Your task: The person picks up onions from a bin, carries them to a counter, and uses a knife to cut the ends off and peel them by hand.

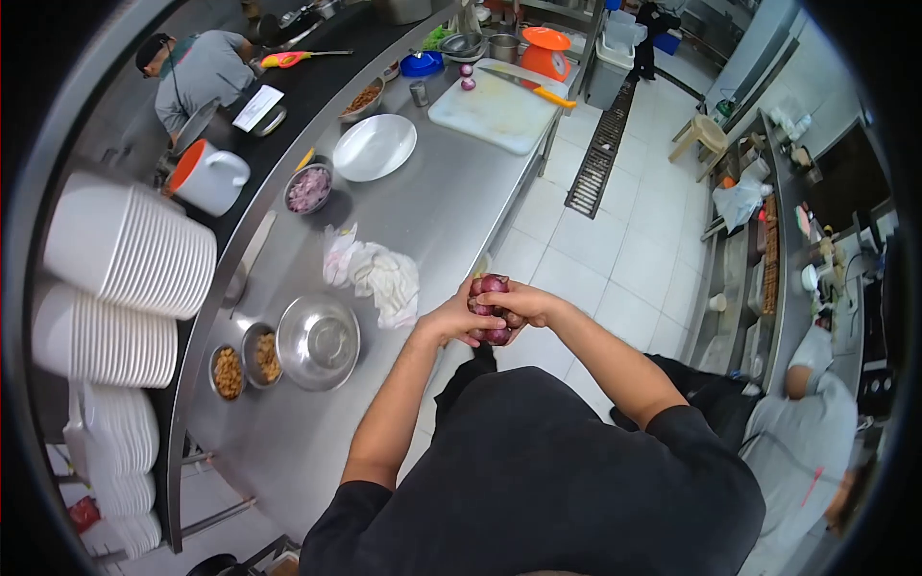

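Note:
Several red onions [495, 284] are bunched between my two hands, in front of my body by the edge of the steel table. My left hand [451, 319] wraps the bunch from the left, fingers curled round it. From the other side my right hand [528, 304] closes over the onions, its fingers across their middle. On the table to the left lies a crumpled white cloth [384, 278]. Farther off, a white cutting board [499, 110] carries a knife with a yellow handle [554, 97] and small red onions [468, 84].
A steel bowl [319, 343] stands by two small bowls of brown food. Beyond are a bowl of chopped onion [308, 189], a white oval dish [375, 147] and an orange scale [546, 53]. Stacked white dishes [134, 245] line the left shelf. One co-worker [812, 432] is at right, another [206, 77] at upper left.

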Available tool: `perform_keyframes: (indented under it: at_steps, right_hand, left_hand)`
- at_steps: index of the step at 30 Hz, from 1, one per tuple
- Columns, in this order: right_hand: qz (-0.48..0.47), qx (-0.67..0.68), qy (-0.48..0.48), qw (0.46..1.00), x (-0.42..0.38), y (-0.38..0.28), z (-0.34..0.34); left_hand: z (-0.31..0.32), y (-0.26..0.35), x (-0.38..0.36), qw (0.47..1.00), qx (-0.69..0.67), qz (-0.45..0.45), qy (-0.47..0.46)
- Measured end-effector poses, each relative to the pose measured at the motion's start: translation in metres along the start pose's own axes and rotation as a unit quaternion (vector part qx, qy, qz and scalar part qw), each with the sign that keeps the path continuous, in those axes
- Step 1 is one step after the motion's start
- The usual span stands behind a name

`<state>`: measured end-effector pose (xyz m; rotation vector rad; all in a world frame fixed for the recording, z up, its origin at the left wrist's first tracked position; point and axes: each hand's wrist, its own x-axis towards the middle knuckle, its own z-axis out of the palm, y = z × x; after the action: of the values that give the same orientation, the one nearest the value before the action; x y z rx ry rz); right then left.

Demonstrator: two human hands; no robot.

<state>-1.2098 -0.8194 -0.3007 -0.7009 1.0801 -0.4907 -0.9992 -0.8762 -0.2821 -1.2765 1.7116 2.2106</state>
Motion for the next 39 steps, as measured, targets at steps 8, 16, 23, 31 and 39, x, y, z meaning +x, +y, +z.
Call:
perform_keyframes:
  at_steps: [8, 16, 23, 31, 39]
  right_hand:
    - [0.025, -0.04, 0.017, 0.999, 0.08, -0.112, -0.093]
    - [0.029, -0.104, -0.076, 0.991, 0.211, -0.2, -0.193]
    - [-0.134, -0.228, -0.088, 0.96, 0.288, -0.247, -0.231]
    - [-0.349, -0.445, 0.063, 0.822, 0.31, -0.244, -0.249]
    - [-0.52, -0.412, 0.043, 0.747, 0.307, -0.211, -0.285]
  left_hand:
    - [-0.083, 0.053, 0.119, 0.996, -0.083, 0.014, 0.007]
    - [-0.159, 0.112, 0.2, 0.981, -0.108, 0.011, 0.164]
    - [-0.154, 0.093, 0.288, 0.881, -0.084, 0.099, 0.455]
    - [-0.111, 0.127, 0.337, 0.701, 0.131, 0.041, 0.7]
    - [-0.106, 0.116, 0.344, 0.643, 0.208, 0.063, 0.735]
